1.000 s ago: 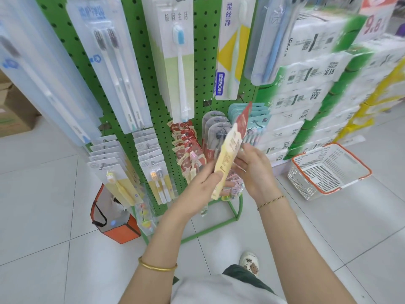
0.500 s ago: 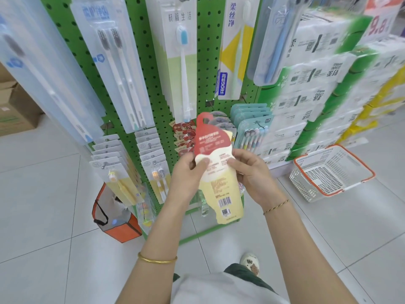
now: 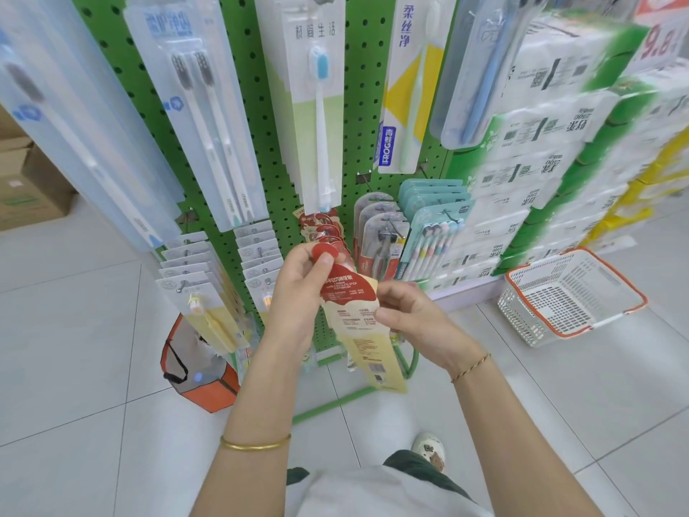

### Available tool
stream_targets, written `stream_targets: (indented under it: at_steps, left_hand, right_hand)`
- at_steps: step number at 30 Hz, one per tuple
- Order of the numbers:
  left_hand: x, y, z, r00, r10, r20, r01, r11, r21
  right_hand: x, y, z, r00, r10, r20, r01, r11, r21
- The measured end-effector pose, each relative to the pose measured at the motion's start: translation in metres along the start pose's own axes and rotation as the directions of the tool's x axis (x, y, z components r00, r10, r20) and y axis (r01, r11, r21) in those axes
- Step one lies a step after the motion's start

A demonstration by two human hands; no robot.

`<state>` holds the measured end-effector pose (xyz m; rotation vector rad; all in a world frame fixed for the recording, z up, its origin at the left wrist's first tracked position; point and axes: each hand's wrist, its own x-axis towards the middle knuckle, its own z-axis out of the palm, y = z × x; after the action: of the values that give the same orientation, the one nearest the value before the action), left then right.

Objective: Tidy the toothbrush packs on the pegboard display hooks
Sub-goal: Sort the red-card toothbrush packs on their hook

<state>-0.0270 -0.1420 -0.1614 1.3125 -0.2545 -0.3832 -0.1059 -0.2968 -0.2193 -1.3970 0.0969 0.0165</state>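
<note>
1 head-worn wide-angle view, facing forward and down, close before the pegboard (image 3: 363, 87), floor tiles (image 3: 74, 330) below

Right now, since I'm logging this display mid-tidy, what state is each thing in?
Left hand, pinches the held pack's red top tab.
Right hand, pinches the held pack's right edge.
Held pack, tilted, barcode side to the camera; hooked or not, unclear.
Red packs, hanging on their hook.
Teal packs, hanging on their hook.
Basket, on the floor, tilted.
</note>
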Motion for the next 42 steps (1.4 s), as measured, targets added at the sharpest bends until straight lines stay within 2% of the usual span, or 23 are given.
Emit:
stream_targets:
  at_steps: [4, 6, 8, 11, 14, 17, 21, 28, 36, 42]
  left_hand:
    - [0.001, -0.003, -0.001, 0.995, 0.026, 0.099, -0.021, 0.998, -0.051]
    - [0.002, -0.004, -0.001, 0.991, 0.017, 0.135, -0.008, 0.998, -0.067]
    - [0.003, -0.005, -0.001, 0.986, -0.004, 0.165, 0.016, 0.998, -0.068]
    - [0.005, -0.007, -0.002, 0.992, -0.050, 0.112, 0.051, 0.999, -0.005]
    - [0.008, -0.010, -0.006, 0.998, -0.037, -0.058, 0.043, 0.995, 0.094]
    - [0.011, -0.009, -0.009, 0.984, -0.004, -0.179, 0.030, 0.990, 0.140]
    - [0.011, -0.008, -0.010, 0.981, 0.022, -0.193, 0.011, 0.986, 0.167]
    - [0.010, -0.010, -0.015, 0.981, 0.023, -0.195, 0.033, 0.960, 0.278]
    - [0.012, -0.011, -0.013, 0.986, 0.019, -0.165, 0.043, 0.930, 0.366]
    - [0.018, -0.015, -0.012, 0.988, 0.027, -0.150, 0.039, 0.907, 0.419]
  right_hand:
    - [0.003, 0.001, 0.003, 0.978, 0.107, 0.179, -0.126, 0.987, 0.098]
    - [0.002, 0.001, 0.007, 0.961, 0.112, 0.255, -0.134, 0.988, 0.073]
    - [0.003, 0.001, 0.010, 0.954, 0.126, 0.272, -0.138, 0.990, 0.023]
    - [0.006, 0.004, 0.010, 0.974, 0.140, 0.178, -0.129, 0.989, -0.072]
    - [0.011, 0.010, 0.008, 0.987, 0.150, -0.048, -0.157, 0.960, -0.232]
    - [0.020, 0.011, 0.013, 0.959, 0.146, -0.244, -0.224, 0.917, -0.330]
    - [0.040, 0.021, 0.027, 0.895, -0.003, -0.445, -0.262, 0.806, -0.531]
    - [0.059, 0.039, 0.050, 0.804, -0.147, -0.576, -0.353, 0.662, -0.661]
    - [0.072, 0.050, 0.064, 0.735, -0.173, -0.656, -0.452, 0.597, -0.663]
    - [0.090, 0.051, 0.070, 0.708, -0.180, -0.683, -0.470, 0.602, -0.646]
